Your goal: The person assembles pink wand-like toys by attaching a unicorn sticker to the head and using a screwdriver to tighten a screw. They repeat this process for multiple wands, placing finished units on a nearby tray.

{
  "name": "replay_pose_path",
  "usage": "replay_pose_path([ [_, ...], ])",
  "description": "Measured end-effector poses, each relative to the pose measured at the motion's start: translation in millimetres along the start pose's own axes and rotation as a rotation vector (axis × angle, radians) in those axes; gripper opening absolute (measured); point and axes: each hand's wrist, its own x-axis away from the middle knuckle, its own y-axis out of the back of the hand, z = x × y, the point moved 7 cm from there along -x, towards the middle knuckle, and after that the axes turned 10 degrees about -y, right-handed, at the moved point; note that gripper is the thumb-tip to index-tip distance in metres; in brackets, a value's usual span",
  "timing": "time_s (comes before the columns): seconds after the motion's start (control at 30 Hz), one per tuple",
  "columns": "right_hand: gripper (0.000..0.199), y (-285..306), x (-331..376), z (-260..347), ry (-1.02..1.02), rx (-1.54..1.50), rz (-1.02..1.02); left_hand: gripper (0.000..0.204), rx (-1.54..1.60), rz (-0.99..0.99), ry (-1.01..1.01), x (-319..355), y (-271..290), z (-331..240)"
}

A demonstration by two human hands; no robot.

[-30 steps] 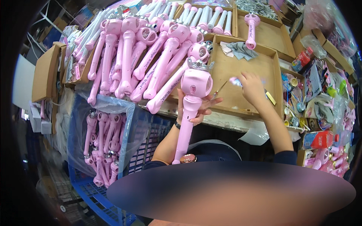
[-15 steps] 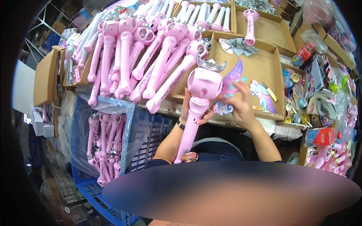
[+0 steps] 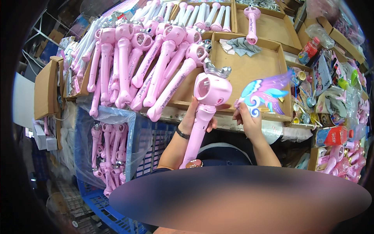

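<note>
A pink toy wand [image 3: 200, 119] with a silver crown [image 3: 217, 69] on its round head leans in my left hand [image 3: 189, 119], whose fingers wrap round its upper handle. To the right of it, my right hand [image 3: 249, 121] pinches the inner end of a purple and blue toy wing [image 3: 265, 93]. The wing points up and right, apart from the wand. At the wand's lower end there is an oval pink-brown piece [image 3: 194, 163]. Several like pink wands [image 3: 167, 48] lie heaped at the left of the table.
A cardboard tray [image 3: 286, 66] behind my right hand holds a grey cloth [image 3: 243, 46]. Left of me stands a blue crate [image 3: 97, 202] with more wands. Paint pots [image 3: 302, 76], bottles [image 3: 309, 50] and a red-labelled bottle [image 3: 331, 135] crowd the right side.
My right hand has moved the wing away from the wand's head, down and to the right, and the wing now shows broadside. The left hand still holds the wand.
</note>
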Motion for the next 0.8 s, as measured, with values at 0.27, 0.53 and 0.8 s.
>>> replay_pose_path([
  [0.27,0.011,-30.8,25.1,10.3,0.445,0.241,-0.164,0.065,-0.444,-0.017,0.013,6.7,-11.1,0.4],
  [0.53,0.013,-30.9,17.7,7.2,0.354,0.243,-0.121,0.062,-0.456,-0.085,0.086,11.7,-8.6,7.7],
  [0.8,0.03,-18.7,20.8,-3.1,-0.162,0.012,0.143,0.062,-0.335,-0.136,0.031,10.9,7.3,-2.5],
])
